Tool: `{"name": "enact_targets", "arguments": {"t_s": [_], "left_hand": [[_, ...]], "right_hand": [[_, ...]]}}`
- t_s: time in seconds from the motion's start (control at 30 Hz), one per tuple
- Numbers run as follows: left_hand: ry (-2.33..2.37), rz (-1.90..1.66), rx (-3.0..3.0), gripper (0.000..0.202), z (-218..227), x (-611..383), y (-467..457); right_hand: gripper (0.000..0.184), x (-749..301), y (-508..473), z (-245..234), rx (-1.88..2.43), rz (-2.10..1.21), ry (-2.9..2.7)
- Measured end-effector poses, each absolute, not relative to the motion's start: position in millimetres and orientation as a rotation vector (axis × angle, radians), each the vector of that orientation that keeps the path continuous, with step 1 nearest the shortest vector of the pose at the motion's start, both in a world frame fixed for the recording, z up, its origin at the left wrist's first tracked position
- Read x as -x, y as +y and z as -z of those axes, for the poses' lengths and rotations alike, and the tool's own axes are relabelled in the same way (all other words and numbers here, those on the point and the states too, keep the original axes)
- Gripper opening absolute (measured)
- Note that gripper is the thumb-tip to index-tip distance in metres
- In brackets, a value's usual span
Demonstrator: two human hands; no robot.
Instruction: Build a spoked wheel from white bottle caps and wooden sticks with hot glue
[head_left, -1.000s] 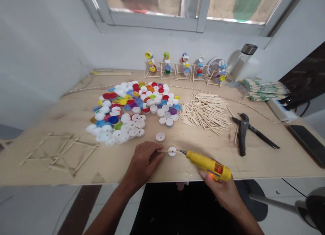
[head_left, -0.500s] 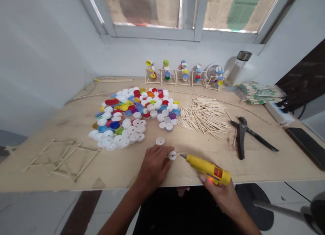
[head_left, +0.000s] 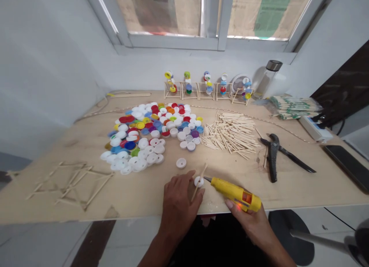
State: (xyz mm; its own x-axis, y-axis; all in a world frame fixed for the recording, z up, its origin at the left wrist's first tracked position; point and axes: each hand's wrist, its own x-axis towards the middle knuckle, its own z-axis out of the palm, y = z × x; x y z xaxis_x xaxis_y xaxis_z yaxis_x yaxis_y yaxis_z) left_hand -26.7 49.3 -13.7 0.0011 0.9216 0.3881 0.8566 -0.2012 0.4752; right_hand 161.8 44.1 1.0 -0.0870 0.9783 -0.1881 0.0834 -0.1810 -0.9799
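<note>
My left hand [head_left: 180, 192] is at the table's front edge, its thumb and fingers curled around the lower part of a short wooden stick [head_left: 204, 169]. This stick lies slantwise across a white bottle cap [head_left: 198, 182] with a hole in it. In my right hand [head_left: 248, 219] is a yellow glue gun [head_left: 236, 192], gripped by its handle, with an orange light glowing on it. The gun's dark nozzle points left and comes right up to the cap's edge; whether it touches is hard to see. Another white cap [head_left: 181, 163] lies just beyond my left hand.
Behind are a heap of coloured bottle caps [head_left: 140, 125] and a pile of sticks [head_left: 230, 132]. Pliers [head_left: 273, 157] and a phone [head_left: 347, 167] lie right, stick frames [head_left: 72, 186] left. Finished cap-and-stick models [head_left: 188, 88], a small fan [head_left: 241, 83] and a bottle [head_left: 268, 78] stand along the wall.
The stick and cap have turned, so the stick now points away from me instead of toward the nozzle. My left hand has shifted slightly right and nearer; the glue gun barely moved.
</note>
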Motion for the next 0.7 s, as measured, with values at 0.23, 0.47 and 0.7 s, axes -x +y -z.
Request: {"name": "enact_targets", "arguments": {"t_s": [0.23,0.47,0.7], "left_hand": [[1.904,-0.964,-2.210,0.034,17.8,23.8,53.5],[1.940,-0.986,-2.210,0.026,21.6,23.6,53.6],[1.941,-0.997,-2.200,0.024,22.8,23.5,52.7]], "right_hand": [[0.024,-166.0,44.8,1.2,1.300,-1.426,-1.257],[0.023,-167.8,45.8,0.9,1.302,-1.420,-1.286],[0.022,-168.0,45.8,1.6,1.308,-1.423,-1.297]]}}
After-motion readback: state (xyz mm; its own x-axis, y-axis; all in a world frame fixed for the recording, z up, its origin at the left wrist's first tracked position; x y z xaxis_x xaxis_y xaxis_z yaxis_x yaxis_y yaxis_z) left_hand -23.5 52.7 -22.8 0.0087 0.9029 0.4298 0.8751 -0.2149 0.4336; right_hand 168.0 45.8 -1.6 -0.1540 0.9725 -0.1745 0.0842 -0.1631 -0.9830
